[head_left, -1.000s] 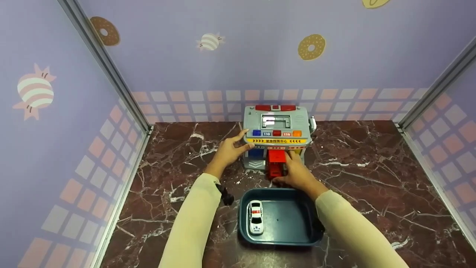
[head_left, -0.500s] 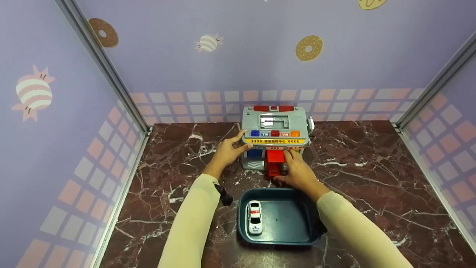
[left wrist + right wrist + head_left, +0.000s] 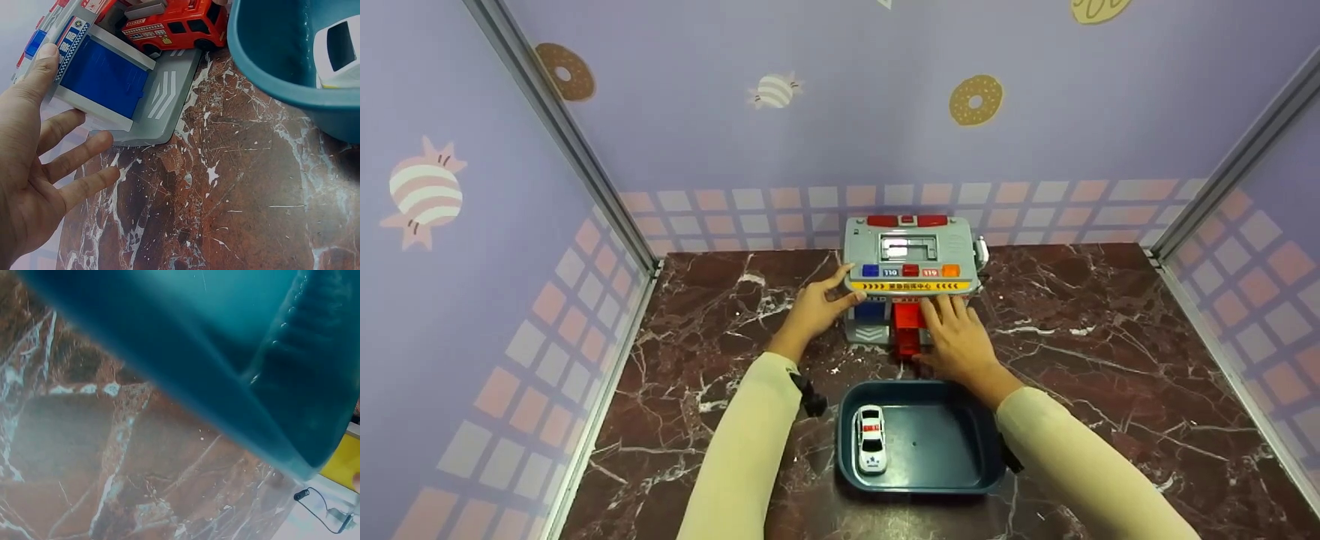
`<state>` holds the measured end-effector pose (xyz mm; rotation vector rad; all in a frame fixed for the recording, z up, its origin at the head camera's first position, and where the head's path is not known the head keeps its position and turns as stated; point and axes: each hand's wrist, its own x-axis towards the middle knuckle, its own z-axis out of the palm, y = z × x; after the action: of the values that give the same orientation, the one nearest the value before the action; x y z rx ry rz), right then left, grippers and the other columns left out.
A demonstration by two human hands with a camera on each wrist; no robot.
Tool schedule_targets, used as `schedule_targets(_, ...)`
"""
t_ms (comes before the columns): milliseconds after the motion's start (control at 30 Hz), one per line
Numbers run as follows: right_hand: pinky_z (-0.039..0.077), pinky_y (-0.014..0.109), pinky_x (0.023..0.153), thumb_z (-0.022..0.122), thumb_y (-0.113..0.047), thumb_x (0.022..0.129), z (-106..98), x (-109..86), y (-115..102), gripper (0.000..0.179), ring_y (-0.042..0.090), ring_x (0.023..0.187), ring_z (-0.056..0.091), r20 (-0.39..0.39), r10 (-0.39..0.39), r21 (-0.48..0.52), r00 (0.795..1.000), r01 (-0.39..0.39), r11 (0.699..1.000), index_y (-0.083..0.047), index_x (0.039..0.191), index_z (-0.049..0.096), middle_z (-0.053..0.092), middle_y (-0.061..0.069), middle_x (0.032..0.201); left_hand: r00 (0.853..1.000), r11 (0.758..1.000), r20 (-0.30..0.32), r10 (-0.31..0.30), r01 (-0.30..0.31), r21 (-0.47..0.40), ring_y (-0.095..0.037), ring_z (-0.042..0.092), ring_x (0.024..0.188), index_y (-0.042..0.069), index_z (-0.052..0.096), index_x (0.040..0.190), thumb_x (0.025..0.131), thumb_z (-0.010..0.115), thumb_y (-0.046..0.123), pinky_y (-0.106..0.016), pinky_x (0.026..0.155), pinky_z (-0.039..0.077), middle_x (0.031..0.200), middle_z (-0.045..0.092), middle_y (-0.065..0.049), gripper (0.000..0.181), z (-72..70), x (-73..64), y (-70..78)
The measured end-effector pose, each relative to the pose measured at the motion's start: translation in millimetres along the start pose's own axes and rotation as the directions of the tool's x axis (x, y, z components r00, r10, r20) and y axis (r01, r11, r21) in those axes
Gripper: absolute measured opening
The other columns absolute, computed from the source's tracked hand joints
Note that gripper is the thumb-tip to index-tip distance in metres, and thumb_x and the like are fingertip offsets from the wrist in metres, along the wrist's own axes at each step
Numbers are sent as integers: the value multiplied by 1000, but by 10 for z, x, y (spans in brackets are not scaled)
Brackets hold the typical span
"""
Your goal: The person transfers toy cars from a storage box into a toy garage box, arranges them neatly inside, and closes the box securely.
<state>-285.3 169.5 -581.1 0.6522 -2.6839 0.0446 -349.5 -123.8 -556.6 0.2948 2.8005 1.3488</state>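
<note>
A grey toy emergency station (image 3: 910, 255) stands against the back wall. In its middle bay sits a red toy fire truck (image 3: 174, 25), its cab jutting out onto the ramp. My left hand (image 3: 814, 307) touches the station's left front corner, the thumb on its front edge in the left wrist view and the other fingers spread. With its fingers extended, my right hand (image 3: 960, 341) lies over the front of the middle bay, fingertips by the red panel (image 3: 908, 315) and thumb near the truck's cab. The right wrist view barely shows that hand.
A dark teal tray (image 3: 919, 489) stands in front of the station, below my right wrist. Inside, along its left side, lies a white toy police car (image 3: 871, 441). Beside the truck is a blue bay door (image 3: 104, 73). Patterned walls enclose the marbled table (image 3: 720, 322).
My right fingers have moved up and lie more over the bay's upper front. The fire truck sits slightly deeper in the bay. My left hand keeps its place on the station.
</note>
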Motion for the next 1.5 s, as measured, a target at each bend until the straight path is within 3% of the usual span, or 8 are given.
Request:
schedule_targets(133, 51, 59, 101, 100, -59, 72, 8, 10, 3, 113, 45, 128, 53, -49, -46, -114, 998, 40, 993, -4, 156, 49, 55, 24, 145, 1000, 1000, 6, 4, -4, -1, -38, 69, 128, 41, 54, 164, 99, 79, 57, -58, 119, 51, 138, 75, -24, 71, -1, -7, -3)
schedule_targets(367, 40, 67, 122, 97, -61, 75, 5, 22, 9, 122, 43, 149, 48, -21, -79, -145, 997, 75, 987, -4, 167, 41, 50, 21, 164, 1000, 1000, -2, 9, -9, 2, -36, 69, 129, 42, 54, 163, 99, 79, 58, -58, 119, 51, 149, 70, -22, 71, 8, -5, -4)
schedule_targets(533, 34, 64, 129, 94, -63, 79, -3, 32, 22, 126, 37, 159, 45, 12, -108, -150, 994, 109, 983, -1, 171, 34, 46, 19, 172, 1000, 1000, 18, 0, 0, -6, -27, 64, 92, 43, 52, 165, 100, 78, 59, -54, 106, 55, 107, 79, -24, 71, 15, -20, 14)
schedule_targets(567, 33, 63, 131, 94, -63, 79, -3, 37, 26, 127, 37, 159, 45, 12, -112, -145, 994, 113, 983, -1, 172, 34, 45, 20, 172, 1000, 1000, 21, -1, 1, -9, -26, 64, 90, 43, 52, 165, 100, 78, 59, -53, 105, 56, 107, 79, -24, 71, 14, -21, 20)
schedule_targets(700, 31, 60, 133, 95, -60, 79, -13, 55, 40, 127, 39, 159, 45, 13, -112, -107, 994, 113, 988, -1, 172, 32, 44, 21, 173, 1000, 1000, 26, -9, 9, -16, -31, 71, 110, 42, 51, 165, 100, 77, 59, -55, 113, 54, 135, 76, -25, 72, 6, -15, 36)
schedule_targets(867, 31, 60, 133, 96, -56, 81, -37, 82, 46, 124, 41, 159, 44, 28, -94, -59, 995, 96, 994, -1, 172, 33, 44, 22, 172, 1000, 1000, 22, -13, 13, -3, -39, 63, 144, 42, 51, 165, 100, 77, 60, -58, 123, 48, 159, 61, -21, 73, 2, -1, 27)
schedule_targets(1133, 33, 63, 131, 97, -45, 84, -65, 128, 43, 112, 41, 157, 46, 41, -72, 9, 997, 71, 997, -2, 169, 40, 48, 20, 170, 1000, 1000, 16, -11, 11, -1, -39, 62, 145, 43, 52, 165, 100, 77, 60, -58, 124, 48, 160, 60, -20, 72, 2, -7, 12)
schedule_targets(1500, 36, 64, 127, 96, -40, 85, -38, 170, 47, 102, 41, 151, 50, 19, -64, -1, 998, 64, 998, -1, 165, 46, 53, 19, 165, 1000, 1000, 21, -11, 11, -8, -38, 67, 136, 42, 50, 166, 100, 78, 58, -57, 122, 49, 157, 63, -22, 73, 3, -16, 3)
